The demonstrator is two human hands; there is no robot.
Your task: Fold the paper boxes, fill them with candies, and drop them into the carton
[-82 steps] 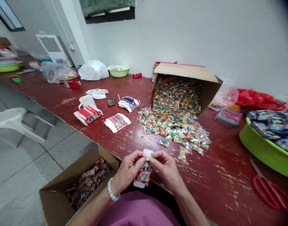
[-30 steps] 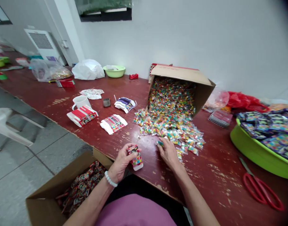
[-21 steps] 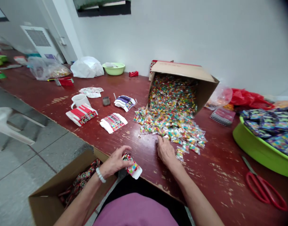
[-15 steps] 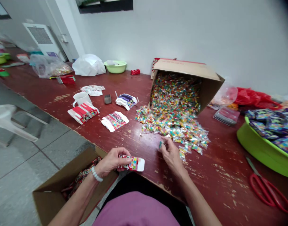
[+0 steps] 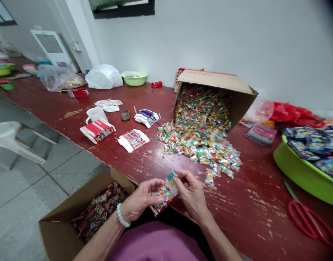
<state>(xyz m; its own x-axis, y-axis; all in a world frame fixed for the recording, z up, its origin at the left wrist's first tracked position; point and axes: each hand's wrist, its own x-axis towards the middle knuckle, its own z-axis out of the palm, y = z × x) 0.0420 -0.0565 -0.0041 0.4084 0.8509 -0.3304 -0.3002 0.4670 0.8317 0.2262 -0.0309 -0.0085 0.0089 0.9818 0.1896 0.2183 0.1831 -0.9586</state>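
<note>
My left hand is closed round a small colourful printed carton at the table's front edge. My right hand pinches a small clear candy packet at the carton's open upper end. Beyond my hands a heap of colourful small packets spills from a tipped cardboard box onto the red table. An open cardboard box at my lower left holds several filled cartons.
Stacks of flat cartons, a white mug and a phone lie to the left. A green tub of dark packets and red scissors sit on the right. A white plastic chair stands off the table's left.
My right hand took a packet from the heap and came back to the carton. My left hand swung towards the floor box, then lifted the carton and tilted its open end up to meet the right hand.
</note>
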